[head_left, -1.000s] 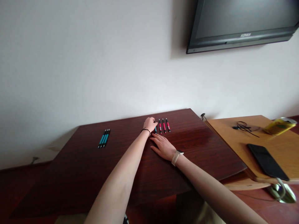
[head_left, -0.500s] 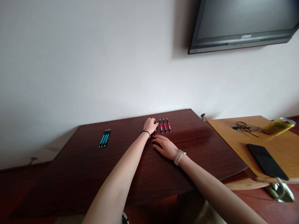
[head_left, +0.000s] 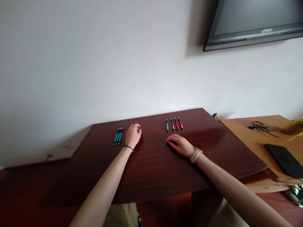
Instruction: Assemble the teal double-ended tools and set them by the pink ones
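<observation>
Just right of the teal pens (head_left: 118,136), my left grip (head_left: 133,136) is half-curled, seemingly empty; my right grip (head_left: 181,145), farther right, likewise. I'd avoid nudging them.

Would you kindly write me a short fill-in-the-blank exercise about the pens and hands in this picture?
1. Near the left hand lies a group of ____ teal pens.
2. Beyond the right hand is a row with a single teal pen and three ____ pens.
3. That row has ____ pens in all.
4. The pale wristband is on the ____ wrist.

Missing words: three; pink; four; right.
</observation>
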`<state>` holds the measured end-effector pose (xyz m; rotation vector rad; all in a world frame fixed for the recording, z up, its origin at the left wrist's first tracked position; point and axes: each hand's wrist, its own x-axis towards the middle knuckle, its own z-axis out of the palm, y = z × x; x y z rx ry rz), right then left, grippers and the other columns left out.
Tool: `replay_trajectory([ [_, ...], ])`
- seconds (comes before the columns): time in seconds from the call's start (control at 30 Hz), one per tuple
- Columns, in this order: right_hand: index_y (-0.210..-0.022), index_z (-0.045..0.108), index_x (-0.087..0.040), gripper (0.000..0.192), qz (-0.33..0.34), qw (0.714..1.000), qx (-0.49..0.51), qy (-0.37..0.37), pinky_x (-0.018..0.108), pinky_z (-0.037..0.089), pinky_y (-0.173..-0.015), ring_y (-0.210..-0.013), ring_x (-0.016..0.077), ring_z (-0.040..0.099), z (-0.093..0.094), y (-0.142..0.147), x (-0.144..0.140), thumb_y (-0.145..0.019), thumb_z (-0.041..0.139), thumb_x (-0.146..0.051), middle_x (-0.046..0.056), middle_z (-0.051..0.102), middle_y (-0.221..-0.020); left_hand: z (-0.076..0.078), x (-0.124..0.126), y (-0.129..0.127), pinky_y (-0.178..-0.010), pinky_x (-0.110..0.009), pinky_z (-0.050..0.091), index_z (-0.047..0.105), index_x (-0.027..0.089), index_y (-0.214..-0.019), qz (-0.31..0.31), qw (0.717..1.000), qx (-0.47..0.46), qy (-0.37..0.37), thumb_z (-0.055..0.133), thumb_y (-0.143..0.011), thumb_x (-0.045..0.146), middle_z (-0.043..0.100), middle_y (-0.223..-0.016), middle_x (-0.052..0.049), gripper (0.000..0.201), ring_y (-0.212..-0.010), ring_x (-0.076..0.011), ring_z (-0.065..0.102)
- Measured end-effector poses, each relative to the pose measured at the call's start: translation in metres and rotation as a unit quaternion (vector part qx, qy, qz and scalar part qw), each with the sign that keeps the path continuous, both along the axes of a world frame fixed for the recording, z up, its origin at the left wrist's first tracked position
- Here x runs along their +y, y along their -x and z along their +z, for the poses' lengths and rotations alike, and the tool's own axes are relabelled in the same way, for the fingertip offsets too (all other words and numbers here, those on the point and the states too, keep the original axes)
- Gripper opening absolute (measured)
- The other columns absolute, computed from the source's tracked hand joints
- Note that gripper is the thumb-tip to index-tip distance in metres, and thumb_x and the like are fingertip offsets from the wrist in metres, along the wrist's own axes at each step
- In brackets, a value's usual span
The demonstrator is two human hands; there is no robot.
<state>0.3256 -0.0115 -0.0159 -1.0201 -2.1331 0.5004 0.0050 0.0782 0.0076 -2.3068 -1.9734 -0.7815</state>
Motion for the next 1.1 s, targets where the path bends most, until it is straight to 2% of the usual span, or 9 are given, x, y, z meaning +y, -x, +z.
replay_trajectory([
  [0.13, -0.111, 0.078, -0.025, 0.025, -0.003, 1.0, -0.005, -0.001, 0.043, 0.058, -0.105, -0.111, 0.0255, 0.072, -0.002, 0.0, -0.001, -0.108, 0.054, -0.03, 0.009, 0.077, -0.117, -0.001, -0.015, 0.056, -0.098, -0.04, 0.052, 0.062, 0.025, -0.111, 0.113, 0.991, 0.067, -0.008, 0.061, -0.1, 0.032, 0.068, -0.115, -0.01, 0.013, -0.116, -0.0304, 0.063],
  [0.27, -0.111, 0.078, -0.025, 0.025, -0.013, 1.0, -0.01, -0.004, 0.044, 0.059, -0.105, -0.11, 0.0258, 0.073, -0.002, 0.0, -0.002, -0.108, 0.054, -0.031, 0.01, 0.077, -0.117, -0.005, -0.029, 0.081, -0.095, -0.043, 0.051, 0.062, 0.023, -0.106, 0.161, 0.981, 0.108, -0.01, 0.06, -0.101, 0.039, 0.067, -0.112, -0.014, 0.017, -0.114, -0.0344, 0.062],
  [0.57, -0.11, 0.078, -0.025, 0.024, -0.018, 1.0, -0.017, 0.004, 0.045, 0.058, -0.108, -0.114, 0.026, 0.074, 0.001, 0.0, -0.005, -0.107, 0.056, -0.032, 0.01, 0.078, -0.12, -0.008, -0.038, 0.085, -0.092, -0.04, 0.051, 0.065, 0.021, -0.098, 0.177, 0.978, 0.104, 0.03, 0.059, -0.101, 0.042, 0.07, -0.11, -0.014, 0.022, -0.108, -0.0328, 0.064],
  [0.77, -0.11, 0.079, -0.025, 0.023, -0.015, 1.0, -0.011, 0.005, 0.045, 0.058, -0.109, -0.115, 0.0263, 0.074, -0.001, -0.001, -0.004, -0.106, 0.057, -0.032, 0.009, 0.078, -0.12, -0.008, -0.039, 0.089, -0.092, -0.04, 0.051, 0.065, 0.019, -0.107, 0.198, 0.974, 0.107, 0.019, 0.06, -0.1, 0.04, 0.07, -0.115, -0.016, 0.023, -0.109, -0.0321, 0.065],
  [1.1, -0.11, 0.079, -0.025, 0.024, -0.008, 1.0, -0.003, 0.008, 0.044, 0.057, -0.11, -0.116, 0.0254, 0.074, -0.001, -0.002, -0.004, -0.107, 0.056, -0.032, 0.009, 0.078, -0.12, -0.007, -0.039, 0.082, -0.091, -0.042, 0.052, 0.07, 0.019, -0.101, 0.186, 0.976, 0.105, 0.045, 0.055, -0.101, 0.039, 0.07, -0.114, -0.018, 0.025, -0.109, -0.0342, 0.066],
])
